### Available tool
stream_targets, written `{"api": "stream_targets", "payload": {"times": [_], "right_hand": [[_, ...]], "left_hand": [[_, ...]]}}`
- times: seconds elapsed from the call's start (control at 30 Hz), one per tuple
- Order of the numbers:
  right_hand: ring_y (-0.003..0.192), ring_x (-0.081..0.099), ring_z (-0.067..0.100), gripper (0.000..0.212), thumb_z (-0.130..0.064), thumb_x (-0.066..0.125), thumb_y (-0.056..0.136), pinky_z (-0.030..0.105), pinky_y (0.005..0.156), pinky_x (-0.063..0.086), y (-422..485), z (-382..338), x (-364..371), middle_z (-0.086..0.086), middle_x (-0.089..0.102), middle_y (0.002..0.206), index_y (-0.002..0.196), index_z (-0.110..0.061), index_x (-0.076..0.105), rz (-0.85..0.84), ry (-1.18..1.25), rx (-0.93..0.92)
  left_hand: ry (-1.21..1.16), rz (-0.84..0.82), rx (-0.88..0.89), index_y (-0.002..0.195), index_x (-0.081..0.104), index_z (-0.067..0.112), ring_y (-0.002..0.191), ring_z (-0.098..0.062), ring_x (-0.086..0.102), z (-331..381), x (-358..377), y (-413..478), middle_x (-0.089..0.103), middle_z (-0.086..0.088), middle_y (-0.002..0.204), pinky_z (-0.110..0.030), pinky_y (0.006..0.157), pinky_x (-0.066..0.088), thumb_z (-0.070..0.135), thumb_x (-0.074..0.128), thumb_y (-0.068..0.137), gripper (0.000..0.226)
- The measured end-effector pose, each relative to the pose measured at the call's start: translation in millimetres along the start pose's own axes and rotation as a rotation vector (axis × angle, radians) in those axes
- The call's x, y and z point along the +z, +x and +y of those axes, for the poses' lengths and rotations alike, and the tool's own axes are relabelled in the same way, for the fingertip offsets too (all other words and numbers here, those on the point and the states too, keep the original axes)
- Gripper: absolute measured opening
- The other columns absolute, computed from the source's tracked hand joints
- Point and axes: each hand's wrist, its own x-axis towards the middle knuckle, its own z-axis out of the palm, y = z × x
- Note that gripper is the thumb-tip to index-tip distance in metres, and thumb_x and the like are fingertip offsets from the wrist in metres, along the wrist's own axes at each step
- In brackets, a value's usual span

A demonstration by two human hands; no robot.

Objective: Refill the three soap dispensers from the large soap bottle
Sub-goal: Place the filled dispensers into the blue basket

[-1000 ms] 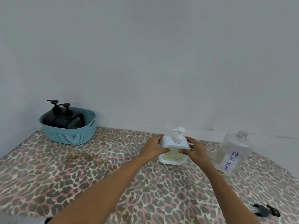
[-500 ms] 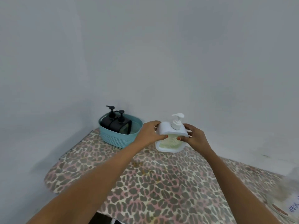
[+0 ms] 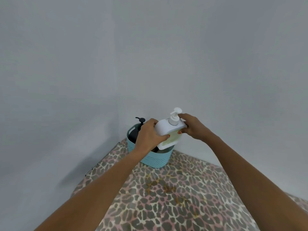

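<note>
A white soap dispenser (image 3: 167,129) with a white pump and a pale green window hangs tilted in the air over the teal basket (image 3: 155,160). My left hand (image 3: 148,136) grips its left side and my right hand (image 3: 191,126) grips its right side, thumbs on the front. Behind my left hand a black dispenser (image 3: 134,133) stands in the basket, its black pump showing above the rim. The large soap bottle is out of view.
The basket sits in the far left corner of a table covered with a leopard-print cloth (image 3: 175,197), close to two grey walls. The table's left edge (image 3: 101,160) runs just left of the basket. Yellowish stains mark the cloth in front of it.
Both hands have carried the white dispenser up off the table and leftward until it hangs over the basket. The view has swung left, and the large bottle has left the frame.
</note>
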Motion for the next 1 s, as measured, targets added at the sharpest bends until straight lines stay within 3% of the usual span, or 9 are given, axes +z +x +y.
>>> {"api": "stream_targets", "payload": {"times": [0.17, 0.33, 0.47, 0.57, 0.63, 0.7, 0.83, 1.0], "right_hand": [[0.106, 0.045, 0.021, 0.061, 0.015, 0.055, 0.078, 0.036, 0.09, 0.042, 18.9, 21.7, 21.6, 0.018, 0.05, 0.127, 0.134, -0.006, 0.041, -0.048, -0.044, -0.022], [0.111, 0.048, 0.028, 0.061, 0.021, 0.04, 0.078, 0.038, 0.086, 0.046, 29.0, 32.3, 44.6, 0.014, 0.05, 0.129, 0.133, -0.006, 0.044, -0.054, -0.065, -0.036], [0.101, 0.045, 0.017, 0.043, 0.01, 0.04, 0.088, 0.03, 0.083, 0.038, 35.5, 40.0, 67.1, 0.004, 0.051, 0.117, 0.125, -0.009, 0.051, -0.078, -0.077, -0.013], [0.095, 0.038, 0.018, 0.042, 0.01, 0.041, 0.088, 0.029, 0.082, 0.033, 38.3, 41.5, 76.7, 0.017, 0.047, 0.121, 0.126, -0.004, 0.05, -0.129, -0.181, 0.051], [0.096, 0.043, 0.025, 0.043, 0.01, 0.041, 0.087, 0.03, 0.082, 0.034, 38.3, 42.0, 81.0, 0.022, 0.046, 0.125, 0.128, -0.003, 0.049, -0.142, -0.204, 0.086], [0.106, 0.048, 0.034, 0.044, 0.009, 0.041, 0.087, 0.036, 0.087, 0.038, 36.7, 42.5, 85.2, 0.02, 0.047, 0.125, 0.129, -0.004, 0.049, -0.143, -0.217, 0.092], [0.113, 0.05, 0.033, 0.052, 0.013, 0.04, 0.084, 0.04, 0.094, 0.042, 33.3, 43.1, 94.9, 0.015, 0.051, 0.127, 0.131, -0.008, 0.046, -0.122, -0.157, 0.063], [0.111, 0.052, 0.033, 0.056, 0.015, 0.038, 0.082, 0.031, 0.082, 0.039, 29.2, 35.0, 97.6, 0.014, 0.055, 0.126, 0.132, -0.009, 0.046, -0.082, -0.137, 0.116]], "left_hand": [[0.064, -0.025, -0.033, 0.102, 0.051, 0.012, 0.093, -0.019, 0.057, -14.4, 15.4, 0.2, 0.059, -0.003, 0.103, -0.031, 0.072, 0.047, 0.035, 0.079, 0.064, 0.052], [0.169, -0.036, -0.06, 0.104, 0.048, 0.009, 0.096, -0.023, 0.055, -22.5, 27.1, -3.9, 0.053, -0.006, 0.108, -0.031, 0.069, 0.044, 0.038, 0.076, 0.069, 0.054], [0.25, -0.082, -0.102, 0.107, 0.043, 0.008, 0.097, -0.025, 0.054, -30.0, 36.8, -9.7, 0.048, -0.007, 0.109, -0.028, 0.064, 0.039, 0.039, 0.072, 0.073, 0.055], [0.342, -0.092, -0.096, 0.111, 0.042, 0.006, 0.104, -0.025, 0.048, -32.8, 42.8, -11.6, 0.043, -0.009, 0.115, -0.028, 0.07, 0.04, 0.039, 0.068, 0.077, 0.054], [0.392, -0.105, -0.095, 0.115, 0.041, 0.007, 0.107, -0.025, 0.044, -34.2, 45.3, -10.8, 0.041, -0.009, 0.12, -0.025, 0.074, 0.037, 0.039, 0.066, 0.079, 0.055], [0.422, -0.116, -0.103, 0.116, 0.041, 0.006, 0.108, -0.025, 0.042, -34.2, 47.1, -9.2, 0.039, -0.01, 0.123, -0.024, 0.077, 0.037, 0.038, 0.064, 0.081, 0.053], [0.448, -0.14, -0.112, 0.12, 0.04, 0.004, 0.108, -0.026, 0.044, -32.4, 51.2, -7.8, 0.037, -0.012, 0.124, -0.028, 0.085, 0.04, 0.032, 0.06, 0.085, 0.048], [0.467, -0.139, -0.09, 0.12, 0.039, 0.003, 0.109, -0.026, 0.044, -33.2, 53.2, -8.8, 0.039, -0.013, 0.123, -0.028, 0.087, 0.04, 0.03, 0.055, 0.089, 0.044]]}}
